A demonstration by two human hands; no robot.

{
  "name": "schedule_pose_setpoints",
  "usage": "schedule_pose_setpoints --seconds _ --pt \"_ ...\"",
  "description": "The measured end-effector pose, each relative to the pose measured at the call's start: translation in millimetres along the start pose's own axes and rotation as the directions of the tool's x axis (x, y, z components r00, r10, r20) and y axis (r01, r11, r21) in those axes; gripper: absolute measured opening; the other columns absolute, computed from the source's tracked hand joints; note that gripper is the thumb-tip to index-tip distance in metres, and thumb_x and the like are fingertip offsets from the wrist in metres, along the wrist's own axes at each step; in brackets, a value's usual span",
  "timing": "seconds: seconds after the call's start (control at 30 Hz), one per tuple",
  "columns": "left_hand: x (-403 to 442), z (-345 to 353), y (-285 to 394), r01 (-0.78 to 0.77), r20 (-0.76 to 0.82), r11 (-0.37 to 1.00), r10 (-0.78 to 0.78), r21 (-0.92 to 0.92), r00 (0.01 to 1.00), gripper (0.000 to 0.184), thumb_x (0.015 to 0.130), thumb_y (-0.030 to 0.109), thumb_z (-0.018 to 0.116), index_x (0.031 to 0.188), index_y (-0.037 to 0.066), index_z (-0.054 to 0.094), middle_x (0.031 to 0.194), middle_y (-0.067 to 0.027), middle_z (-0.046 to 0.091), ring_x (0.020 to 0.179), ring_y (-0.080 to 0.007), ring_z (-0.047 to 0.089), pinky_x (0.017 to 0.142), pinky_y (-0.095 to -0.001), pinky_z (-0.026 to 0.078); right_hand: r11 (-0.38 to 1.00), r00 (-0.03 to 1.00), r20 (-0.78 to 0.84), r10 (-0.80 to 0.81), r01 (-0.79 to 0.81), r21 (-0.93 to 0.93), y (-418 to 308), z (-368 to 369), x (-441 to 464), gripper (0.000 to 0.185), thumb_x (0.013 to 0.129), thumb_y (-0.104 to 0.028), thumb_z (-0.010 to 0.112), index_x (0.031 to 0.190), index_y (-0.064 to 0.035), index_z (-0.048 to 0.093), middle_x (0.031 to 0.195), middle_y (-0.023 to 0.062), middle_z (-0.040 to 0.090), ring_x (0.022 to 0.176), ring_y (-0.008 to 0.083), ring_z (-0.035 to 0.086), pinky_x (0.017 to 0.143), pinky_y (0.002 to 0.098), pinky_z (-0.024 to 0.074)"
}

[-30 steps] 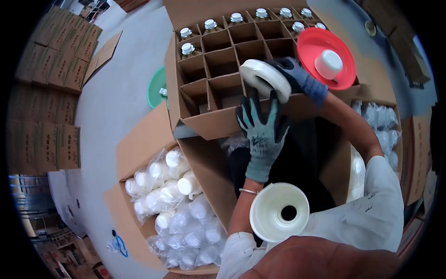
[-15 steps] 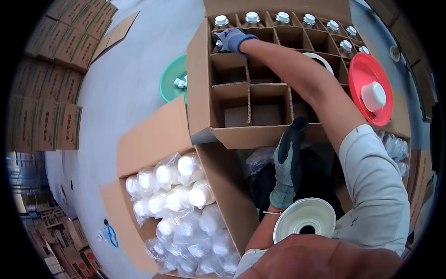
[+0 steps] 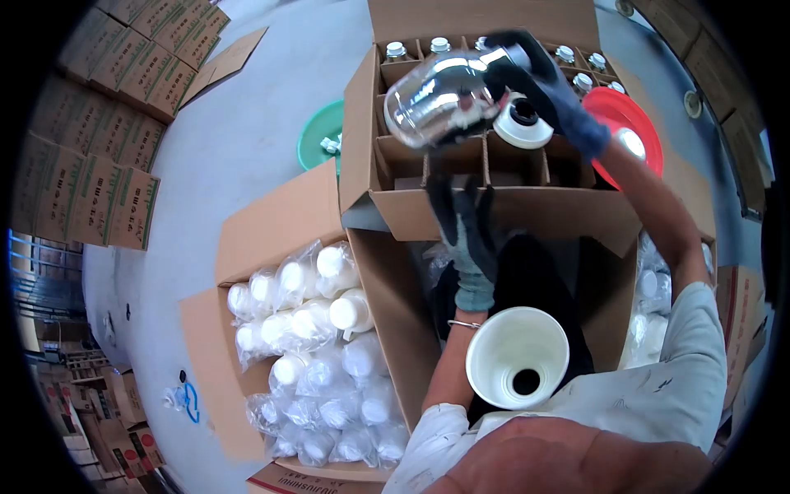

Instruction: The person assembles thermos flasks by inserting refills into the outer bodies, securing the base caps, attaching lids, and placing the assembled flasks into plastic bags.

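Observation:
My right hand (image 3: 547,78), in a grey-blue glove, is closed around the neck of a shiny silver thermos liner (image 3: 448,95). The liner is tilted, its round bottom to the left, above a divided cardboard box (image 3: 502,206). My left hand (image 3: 467,226), gloved in grey-green, is open with its fingers up at the box's near edge, below the liner and apart from it. A white plastic part with a black opening (image 3: 524,132) rests on the dividers under my right hand. In my lap lies a white plastic shell (image 3: 510,346) with a round hole in its bottom.
White-capped silver liners (image 3: 564,54) stand in the box's far cells. A red basin (image 3: 629,111) sits on its right side. On the left are a green basin (image 3: 311,136) with small white pieces and an open box of bagged white plastic parts (image 3: 317,321). Stacked cartons (image 3: 95,148) stand farther left.
My right hand has moved right from the box's far-left cell and now holds the silver liner up, out of the cells. My left hand has shifted left and slightly up, fingers spreading.

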State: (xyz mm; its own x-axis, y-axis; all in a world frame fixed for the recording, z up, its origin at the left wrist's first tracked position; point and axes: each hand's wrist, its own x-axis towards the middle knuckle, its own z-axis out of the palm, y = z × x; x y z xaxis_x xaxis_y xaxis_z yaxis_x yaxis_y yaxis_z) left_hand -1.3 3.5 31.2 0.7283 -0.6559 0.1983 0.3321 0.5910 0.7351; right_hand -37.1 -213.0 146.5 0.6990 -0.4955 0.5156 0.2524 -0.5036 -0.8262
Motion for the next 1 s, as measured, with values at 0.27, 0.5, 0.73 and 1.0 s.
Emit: schedule_pose_setpoints --seconds 0.27,0.5,0.73,1.0 --pt "-41 -46 64 0.414 0.138 0.836 -0.391 -0.359 0.910 0.067 0.096 0.056 0.047 0.146 0.014 0.035 0.145 -0.0080 0.040 0.129 -0.0282 0.042 0.109 -0.0437 0.036 0.964 0.974 -0.159 -0.162 0.121 -0.238 -80 42 -200 0.061 0.077 -0.015 0.078 0.129 -0.0027 0.049 0.124 0.0163 0.053 0.112 0.0299 0.054 0.096 0.0386 0.0449" --pt "-73 -24 140 0.040 0.241 0.808 -0.221 0.587 0.945 0.068 0.089 0.027 0.063 0.147 0.002 0.034 0.149 -0.0137 0.039 0.138 -0.0258 0.035 0.115 -0.0396 0.026 0.999 0.980 0.194 0.032 -0.032 -0.004 -112 29 -292 0.051 0.084 -0.027 0.068 0.128 -0.0053 0.054 0.128 0.0156 0.053 0.120 0.0330 0.048 0.102 0.0430 0.0391" --pt "-218 -71 152 0.337 -0.100 0.815 -0.330 0.471 0.939 0.070 0.093 0.037 0.058 0.148 0.004 0.030 0.150 -0.0138 0.036 0.135 -0.0269 0.040 0.111 -0.0417 0.035 0.970 0.903 0.392 0.177 -0.091 -0.228 -148 24 -439 0.066 0.082 -0.041 0.068 0.137 -0.0113 0.050 0.141 0.0232 0.040 0.131 0.0411 0.039 0.113 0.0537 0.0256" --pt "-278 -126 139 -0.199 0.213 0.085 -0.206 0.976 0.955 0.066 0.079 0.027 0.076 0.133 0.004 0.047 0.132 -0.0135 0.054 0.123 -0.0243 0.051 0.104 -0.0415 0.041 0.948 0.951 0.309 -0.018 -0.082 0.308 -156 71 -318 0.087 0.075 -0.040 0.079 0.141 -0.0013 0.038 0.139 0.0204 0.044 0.127 0.0368 0.045 0.106 0.0445 0.0366"
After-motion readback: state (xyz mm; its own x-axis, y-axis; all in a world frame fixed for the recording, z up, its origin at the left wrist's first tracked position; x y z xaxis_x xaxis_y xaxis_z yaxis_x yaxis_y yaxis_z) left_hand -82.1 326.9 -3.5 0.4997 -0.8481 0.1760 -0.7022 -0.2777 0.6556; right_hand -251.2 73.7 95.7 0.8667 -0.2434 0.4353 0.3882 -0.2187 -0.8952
